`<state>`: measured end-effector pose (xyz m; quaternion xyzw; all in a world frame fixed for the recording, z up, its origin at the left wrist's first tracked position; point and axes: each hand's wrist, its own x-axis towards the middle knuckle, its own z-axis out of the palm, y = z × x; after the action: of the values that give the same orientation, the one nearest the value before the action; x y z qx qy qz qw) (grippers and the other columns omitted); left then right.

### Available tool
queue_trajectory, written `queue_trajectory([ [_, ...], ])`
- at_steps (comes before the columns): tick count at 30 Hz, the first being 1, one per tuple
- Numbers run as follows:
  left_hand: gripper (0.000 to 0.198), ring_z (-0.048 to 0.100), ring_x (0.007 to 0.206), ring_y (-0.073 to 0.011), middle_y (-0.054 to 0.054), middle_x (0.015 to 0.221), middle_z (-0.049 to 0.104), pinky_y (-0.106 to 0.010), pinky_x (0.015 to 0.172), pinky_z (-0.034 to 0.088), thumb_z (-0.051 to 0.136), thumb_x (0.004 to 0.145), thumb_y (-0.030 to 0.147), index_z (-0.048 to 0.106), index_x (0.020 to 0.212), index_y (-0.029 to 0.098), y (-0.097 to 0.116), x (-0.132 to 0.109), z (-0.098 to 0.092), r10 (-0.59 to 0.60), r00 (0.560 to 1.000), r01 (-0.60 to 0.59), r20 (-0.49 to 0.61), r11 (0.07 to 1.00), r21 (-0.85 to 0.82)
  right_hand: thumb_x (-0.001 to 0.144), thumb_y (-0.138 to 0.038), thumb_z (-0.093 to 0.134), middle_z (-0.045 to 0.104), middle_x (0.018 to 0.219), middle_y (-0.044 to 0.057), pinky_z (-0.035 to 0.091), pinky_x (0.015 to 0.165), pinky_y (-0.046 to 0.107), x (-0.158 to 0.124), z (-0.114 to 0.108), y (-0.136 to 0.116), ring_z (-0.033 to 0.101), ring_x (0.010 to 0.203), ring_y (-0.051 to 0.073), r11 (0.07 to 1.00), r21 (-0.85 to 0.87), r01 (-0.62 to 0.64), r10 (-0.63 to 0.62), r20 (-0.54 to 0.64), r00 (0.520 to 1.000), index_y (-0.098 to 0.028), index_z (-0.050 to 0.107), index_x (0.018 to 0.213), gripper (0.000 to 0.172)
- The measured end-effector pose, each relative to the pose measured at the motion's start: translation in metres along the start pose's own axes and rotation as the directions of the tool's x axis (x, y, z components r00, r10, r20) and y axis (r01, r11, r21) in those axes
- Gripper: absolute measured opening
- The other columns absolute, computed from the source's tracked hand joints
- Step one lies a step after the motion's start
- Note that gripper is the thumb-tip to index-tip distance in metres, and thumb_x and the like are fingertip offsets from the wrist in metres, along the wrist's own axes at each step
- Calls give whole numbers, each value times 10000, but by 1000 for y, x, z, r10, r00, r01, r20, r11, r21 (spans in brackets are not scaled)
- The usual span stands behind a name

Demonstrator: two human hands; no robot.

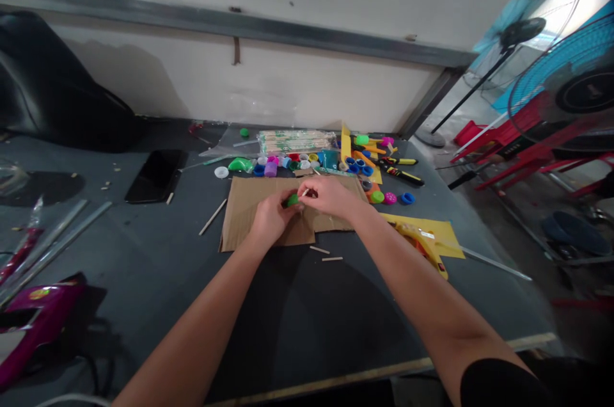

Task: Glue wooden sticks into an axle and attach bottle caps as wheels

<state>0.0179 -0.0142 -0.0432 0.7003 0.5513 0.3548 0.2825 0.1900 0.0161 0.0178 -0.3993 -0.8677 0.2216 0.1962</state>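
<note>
Above the cardboard sheet (244,202), my two hands meet. A small round green piece (291,200), perhaps a cap, is held in the fingers of my left hand (271,218). My right hand (326,194) pinches a short pale wooden stick (306,192) right at the green piece; whether the stick goes into it I cannot tell. Two cut stick pieces (332,259) lie on the dark table in front of the cardboard. A longer stick (212,217) rests to its left.
Behind the cardboard are several colourful caps (271,168) and a bag of wooden sticks (297,141). Box cutters (405,175) and a yellow glue gun (422,244) lie to the right. A phone (156,175) and a magenta tool (45,308) are on the left.
</note>
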Motion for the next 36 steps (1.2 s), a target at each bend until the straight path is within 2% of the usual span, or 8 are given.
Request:
queue_trajectory([
  [4, 319, 657, 904, -238, -34, 994, 736, -316, 792, 471, 600, 799, 352, 681, 1084, 233, -8, 10, -7, 12, 992, -6, 122, 999, -54, 826, -186, 618, 634, 716, 20, 350, 637, 242, 9, 0, 3, 539, 683, 135, 996, -77, 53, -51, 25, 998, -164, 691, 806, 79],
  [7, 280, 627, 943, -225, -42, 1041, 708, -306, 827, 455, 596, 792, 375, 708, 981, 202, -14, 19, -11, 101, 986, -87, 135, 990, -109, 834, -209, 629, 622, 710, 18, 342, 689, 255, 18, 0, 7, 527, 739, 153, 981, -124, 146, -143, 29, 989, -173, 695, 770, 99],
  [9, 263, 624, 898, -216, -43, 974, 706, -302, 799, 454, 578, 797, 384, 711, 901, 183, -19, 24, -12, 130, 977, -109, 167, 986, -130, 832, -216, 642, 618, 703, 18, 341, 726, 268, 24, -1, 8, 521, 763, 161, 972, -138, 190, -188, 25, 982, -171, 690, 742, 111],
  [13, 290, 618, 757, -201, -16, 807, 701, -292, 704, 453, 548, 803, 409, 693, 880, 169, -27, 32, -16, 75, 968, -41, 238, 989, -144, 840, -195, 631, 608, 670, 12, 334, 711, 266, 31, -4, 4, 513, 739, 154, 976, -138, 168, -166, 29, 986, -166, 678, 699, 151],
  [19, 295, 639, 827, -212, -28, 915, 723, -302, 740, 467, 594, 794, 413, 679, 965, 188, -27, 30, -21, 101, 964, -58, 244, 982, -179, 834, -184, 638, 600, 668, 18, 328, 675, 258, 33, -3, -2, 507, 717, 147, 982, -143, 121, -119, 19, 993, -151, 682, 707, 139],
  [24, 342, 647, 877, -198, -38, 987, 702, -306, 780, 486, 700, 695, 311, 631, 1010, 197, -36, 30, -13, 114, 979, -47, 170, 933, -357, 834, -173, 629, 592, 652, 10, 328, 676, 254, 35, -1, 1, 510, 721, 149, 981, -136, 137, -136, 18, 991, -164, 671, 690, 150],
  [31, 244, 629, 769, -189, -16, 855, 700, -296, 706, 472, 669, 718, 344, 662, 909, 194, -38, 34, -16, 73, 981, -39, 182, 982, -183, 841, -191, 619, 623, 690, 11, 340, 704, 261, 40, -3, 7, 520, 733, 152, 970, -124, 209, -201, 73, 977, -169, 677, 725, 132],
  [36, 233, 636, 770, -194, -9, 855, 710, -292, 705, 466, 646, 733, 340, 674, 918, 200, -30, 33, -20, 59, 979, -36, 197, 992, -117, 827, -181, 646, 603, 659, 8, 328, 672, 255, 38, 0, 8, 506, 712, 146, 975, -133, 178, -177, 23, 984, -162, 667, 692, 138],
])
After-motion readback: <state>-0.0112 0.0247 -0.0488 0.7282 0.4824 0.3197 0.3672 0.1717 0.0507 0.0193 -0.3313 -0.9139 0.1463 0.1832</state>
